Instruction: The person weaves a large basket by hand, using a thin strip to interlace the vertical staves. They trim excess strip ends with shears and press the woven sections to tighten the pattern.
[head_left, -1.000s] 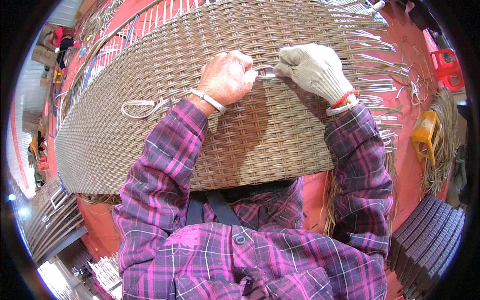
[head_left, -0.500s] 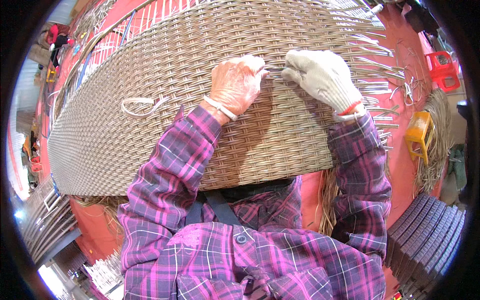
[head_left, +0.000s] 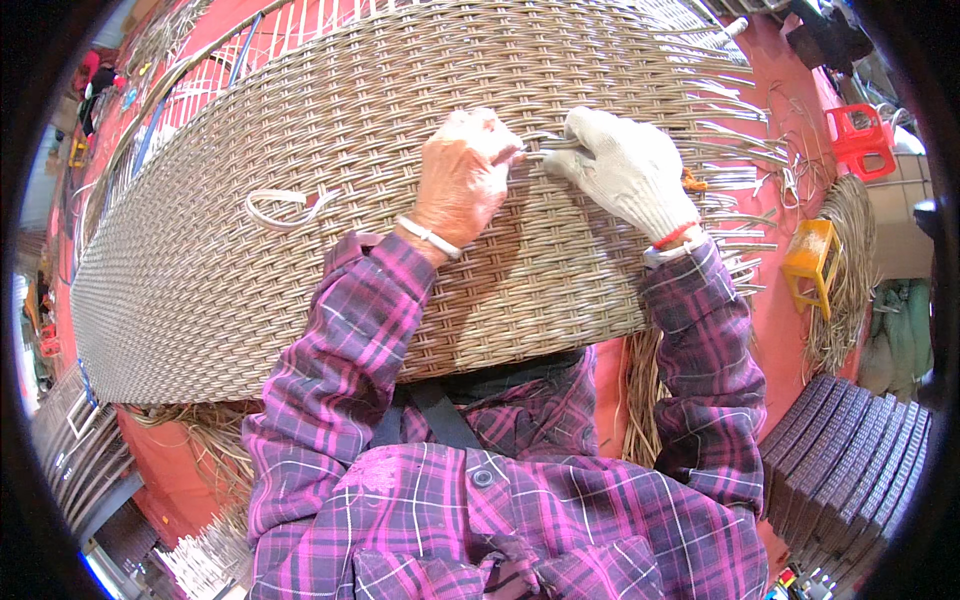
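A large panel of tan and brown wicker weave [head_left: 330, 130] spreads before me, with loose strand ends sticking out along its right side. My left hand [head_left: 463, 172], bare with a white band at the wrist, is closed in a pinch at the weave's surface, on a wicker strand. Just to its right, my right hand [head_left: 632, 170] wears a white knitted glove, its thumb and fingers closed on a strand lifted slightly off the weave. A short length of strand shows between the two hands. Left of my left hand, a pale flat strip [head_left: 283, 212] curls on the panel.
To the right stand a red plastic stool [head_left: 862, 142] and a yellow stool [head_left: 812, 260], beside a long bundle of strands [head_left: 845, 290]. A stack of dark woven panels [head_left: 850, 480] lies at lower right. Red sheeting [head_left: 785, 110] covers the floor.
My right hand has tilted and its thumb has come down, so the strand in its pinch now shows. The left hand stays pinched near the same spot. The whole view has shifted slightly.
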